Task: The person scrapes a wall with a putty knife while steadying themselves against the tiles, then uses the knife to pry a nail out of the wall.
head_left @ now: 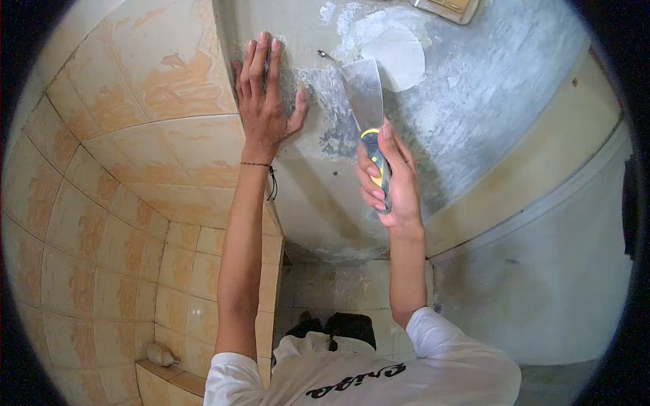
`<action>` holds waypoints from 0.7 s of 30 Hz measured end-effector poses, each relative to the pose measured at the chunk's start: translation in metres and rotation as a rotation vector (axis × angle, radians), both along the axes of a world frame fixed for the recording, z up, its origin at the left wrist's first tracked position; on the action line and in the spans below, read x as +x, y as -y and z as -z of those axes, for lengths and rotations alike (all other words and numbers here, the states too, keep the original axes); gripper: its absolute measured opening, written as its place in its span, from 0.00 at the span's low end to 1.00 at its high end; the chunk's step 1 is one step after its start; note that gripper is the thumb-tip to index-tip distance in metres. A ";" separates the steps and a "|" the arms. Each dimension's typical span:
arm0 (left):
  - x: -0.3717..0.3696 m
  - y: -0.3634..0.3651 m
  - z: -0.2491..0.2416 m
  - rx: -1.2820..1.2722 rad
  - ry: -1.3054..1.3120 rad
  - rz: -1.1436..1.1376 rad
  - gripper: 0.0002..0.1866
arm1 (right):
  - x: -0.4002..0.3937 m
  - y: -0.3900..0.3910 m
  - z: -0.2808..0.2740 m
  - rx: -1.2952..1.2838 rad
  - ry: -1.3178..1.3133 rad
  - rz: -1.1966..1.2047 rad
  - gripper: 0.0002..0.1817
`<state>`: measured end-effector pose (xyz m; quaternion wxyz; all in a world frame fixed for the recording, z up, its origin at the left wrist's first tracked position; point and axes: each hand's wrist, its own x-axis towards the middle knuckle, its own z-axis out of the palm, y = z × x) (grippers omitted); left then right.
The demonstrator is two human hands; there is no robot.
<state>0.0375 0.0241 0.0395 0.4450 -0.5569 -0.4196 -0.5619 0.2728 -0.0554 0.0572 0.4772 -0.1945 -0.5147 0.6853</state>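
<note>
My right hand is wrapped round the black and yellow handle of a putty knife. Its wide metal blade points up and lies over the grey, patchy wall surface. Right beside the blade tip is a round, smooth white patch, with thinner white smears around it. To the left, my left hand rests flat with fingers stretched out, near the edge where the grey surface meets the tiles. A small dark hook-like piece sticks out between the left hand and the blade.
Cream and orange tiles cover the wall on the left, down to a tiled ledge with a pale lump on it. A tan and white object shows at the top edge. A curved pale border runs along the right.
</note>
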 end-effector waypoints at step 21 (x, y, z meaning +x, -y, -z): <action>0.002 0.005 -0.001 0.002 -0.008 0.074 0.41 | -0.008 -0.002 0.003 0.061 0.005 0.068 0.18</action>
